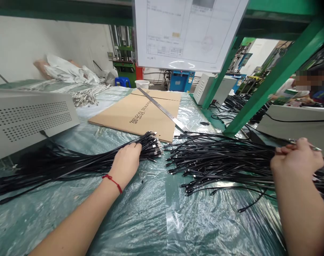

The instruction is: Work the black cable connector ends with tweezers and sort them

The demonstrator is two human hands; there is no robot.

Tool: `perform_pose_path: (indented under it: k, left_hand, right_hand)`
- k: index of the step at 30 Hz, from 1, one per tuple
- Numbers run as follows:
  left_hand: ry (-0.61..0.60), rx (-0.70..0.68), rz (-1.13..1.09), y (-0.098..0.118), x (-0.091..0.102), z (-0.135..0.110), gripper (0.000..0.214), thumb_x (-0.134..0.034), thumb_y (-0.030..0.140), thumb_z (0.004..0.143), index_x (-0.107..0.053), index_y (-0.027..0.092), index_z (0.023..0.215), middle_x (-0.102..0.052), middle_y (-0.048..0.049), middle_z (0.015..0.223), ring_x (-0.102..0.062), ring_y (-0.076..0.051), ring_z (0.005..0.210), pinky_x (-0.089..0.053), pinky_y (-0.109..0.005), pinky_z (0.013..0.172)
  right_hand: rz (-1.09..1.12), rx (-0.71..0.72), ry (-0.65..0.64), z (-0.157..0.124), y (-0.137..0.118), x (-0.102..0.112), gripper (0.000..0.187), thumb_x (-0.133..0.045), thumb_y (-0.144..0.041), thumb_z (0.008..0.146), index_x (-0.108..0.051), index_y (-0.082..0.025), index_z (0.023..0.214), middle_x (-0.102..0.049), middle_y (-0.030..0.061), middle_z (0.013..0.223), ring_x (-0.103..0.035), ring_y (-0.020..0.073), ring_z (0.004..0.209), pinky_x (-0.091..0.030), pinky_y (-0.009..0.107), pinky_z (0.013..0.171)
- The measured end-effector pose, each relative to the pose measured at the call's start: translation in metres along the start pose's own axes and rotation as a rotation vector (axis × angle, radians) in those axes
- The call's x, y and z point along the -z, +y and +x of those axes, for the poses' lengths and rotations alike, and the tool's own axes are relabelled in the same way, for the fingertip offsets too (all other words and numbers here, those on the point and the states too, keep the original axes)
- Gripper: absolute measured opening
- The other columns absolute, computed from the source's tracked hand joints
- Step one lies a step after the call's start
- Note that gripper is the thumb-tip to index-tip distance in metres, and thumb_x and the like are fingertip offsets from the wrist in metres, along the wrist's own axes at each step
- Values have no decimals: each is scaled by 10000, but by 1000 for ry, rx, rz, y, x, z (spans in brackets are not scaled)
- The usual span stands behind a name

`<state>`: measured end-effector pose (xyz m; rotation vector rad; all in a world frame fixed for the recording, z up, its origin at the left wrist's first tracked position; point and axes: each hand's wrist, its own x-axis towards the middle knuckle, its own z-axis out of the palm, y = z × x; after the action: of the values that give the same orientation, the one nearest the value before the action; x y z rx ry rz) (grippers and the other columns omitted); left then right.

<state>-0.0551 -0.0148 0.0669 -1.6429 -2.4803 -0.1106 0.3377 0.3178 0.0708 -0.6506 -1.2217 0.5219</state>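
My left hand [126, 163] is wrapped over a tight bundle of black cables [148, 146], whose metal plug ends point right just past my fingers. The bundle's tails fan out to the left across the table. My right hand [295, 160] is closed in a pinch on a thin cable at the right end of a loose pile of black cables [218, 160]. A red string sits on my left wrist. The table is covered in green plastic sheet [151, 213].
A flat cardboard sheet [140, 113] with a long metal ruler [162, 110] across it lies behind the cables. A grey perforated metal box [25, 117] stands at the left. A green frame post [274, 74] slants at the right. Another person sits at far right.
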Motion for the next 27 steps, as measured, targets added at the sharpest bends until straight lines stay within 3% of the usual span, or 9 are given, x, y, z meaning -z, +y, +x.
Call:
perform_pose_path:
  k: [3, 4, 7, 9, 12, 17, 20, 23, 27]
  left_hand:
    - [-12, 20, 7, 2, 1, -1, 207, -436, 103, 957, -632, 151, 1003, -681, -122, 980, -688, -287, 888, -504, -363, 727]
    - [-15, 24, 8, 2, 1, -1, 209, -437, 104, 954, -635, 149, 1002, -684, -124, 978, -691, -286, 886, -504, -364, 735]
    - [-18, 32, 2, 3, -1, 0, 220, -433, 99, 946, -646, 139, 987, -696, -134, 962, -695, -290, 890, -504, -379, 789]
    - [-14, 39, -13, 3, -1, 0, 218, -435, 94, 938, -648, 133, 967, -702, -142, 945, -695, -297, 889, -500, -391, 812]
    - [4, 60, -55, 5, -1, -1, 193, -448, 80, 912, -635, 132, 917, -694, -141, 903, -692, -299, 874, -496, -389, 804]
    - [38, 45, -199, 14, 3, -7, 143, -476, 59, 868, -579, 158, 859, -660, -98, 849, -672, -257, 820, -480, -341, 737]
    - [30, -37, -342, 22, 3, -12, 176, -494, 31, 836, -562, 179, 903, -637, -18, 752, -649, -197, 690, -463, -290, 648]
    - [37, -155, -474, 30, 0, -16, 276, -517, 27, 842, -571, 188, 1060, -662, -2, 843, -661, -169, 748, -494, -268, 677]
    - [36, -332, -575, 38, -5, -22, 260, -521, 114, 963, -624, 248, 1160, -679, -8, 1014, -676, -160, 924, -534, -283, 828]
  right_hand:
    - [-55, 67, 356, 1, -5, -6, 476, -841, -305, 694, -388, -205, 587, -510, -75, 590, -476, 54, 585, -206, 343, 522]
    - [-75, 74, 420, 0, -9, -9, 463, -867, -259, 646, -411, -203, 582, -535, -72, 613, -500, 67, 630, -212, 351, 538]
    - [-124, 40, 414, -12, -20, -24, 338, -862, -195, 625, -529, -182, 571, -557, -48, 591, -511, 80, 616, -262, 341, 544]
    - [-156, -4, 285, -28, -28, -36, 225, -847, -214, 659, -632, -158, 622, -561, -30, 574, -492, 74, 563, -305, 311, 529]
    - [-206, -57, -16, -60, -44, -56, 193, -823, -284, 727, -724, -122, 761, -577, -1, 585, -468, 74, 524, -339, 260, 498]
    - [-241, -111, -719, -120, -81, -90, 253, -792, -370, 788, -755, -129, 854, -636, 18, 650, -536, 102, 548, -402, 216, 500]
    - [-228, -113, -1040, -147, -104, -101, 254, -789, -387, 796, -755, -159, 904, -601, -16, 617, -546, 109, 561, -431, 219, 534]
    - [-243, -80, -1223, -159, -119, -104, 250, -725, -405, 859, -738, -171, 945, -603, -18, 633, -557, 111, 590, -443, 228, 580]
    - [-276, -63, -1297, -161, -124, -103, 264, -662, -428, 906, -711, -178, 976, -637, -1, 693, -586, 124, 637, -461, 245, 623]
